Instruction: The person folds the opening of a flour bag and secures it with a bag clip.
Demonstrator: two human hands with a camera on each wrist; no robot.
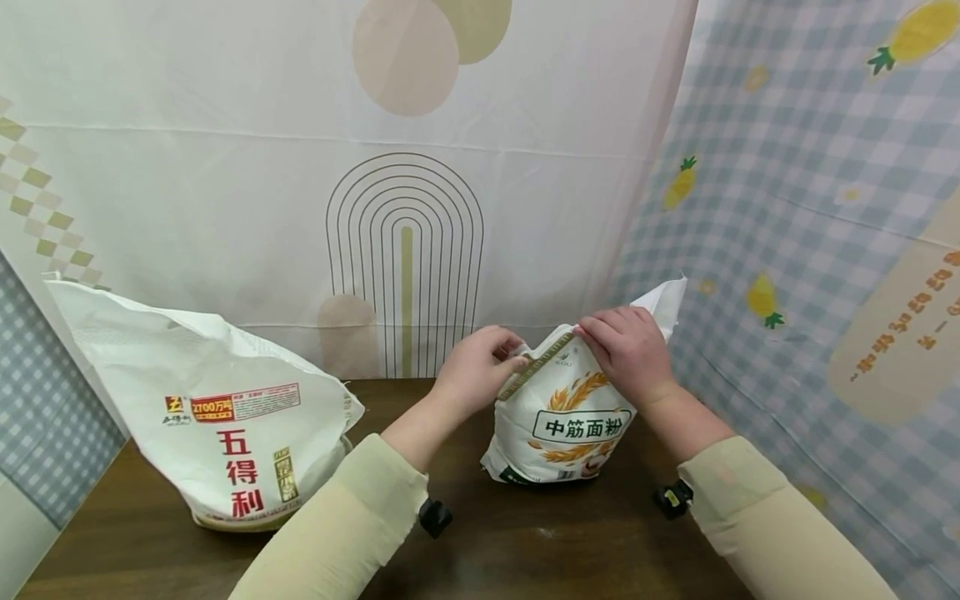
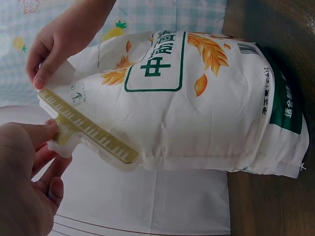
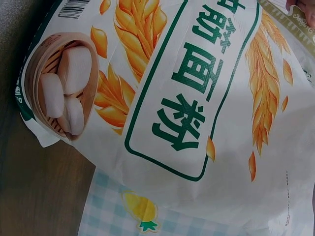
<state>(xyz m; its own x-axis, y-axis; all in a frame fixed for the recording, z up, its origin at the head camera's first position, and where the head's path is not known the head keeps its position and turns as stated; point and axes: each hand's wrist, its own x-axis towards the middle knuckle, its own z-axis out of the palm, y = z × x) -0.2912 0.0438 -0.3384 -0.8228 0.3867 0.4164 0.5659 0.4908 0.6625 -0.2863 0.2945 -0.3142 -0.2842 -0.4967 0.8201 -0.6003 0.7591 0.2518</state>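
A white flour bag [image 1: 558,417] with printed wheat ears stands on the table, its top sloping. Across its upper edge lies a gold-and-white strip [image 2: 91,128] that looks like a bag clip. My left hand [image 1: 480,367] pinches the strip's tab between thumb and fingers, on the bag's left side. With fingers curled over the top edge, my right hand [image 1: 630,346] grips the bag near the strip's right end. A loose white corner of the bag sticks up behind that hand. In the right wrist view, the bag's printed front [image 3: 167,98] fills most of the picture.
A larger white sack [image 1: 225,400] with red lettering stands at the left of the brown table [image 1: 517,550], its top leaning left. A white patterned cloth [image 1: 225,208] hangs behind; a blue checked cloth [image 1: 795,208] hangs at the right.
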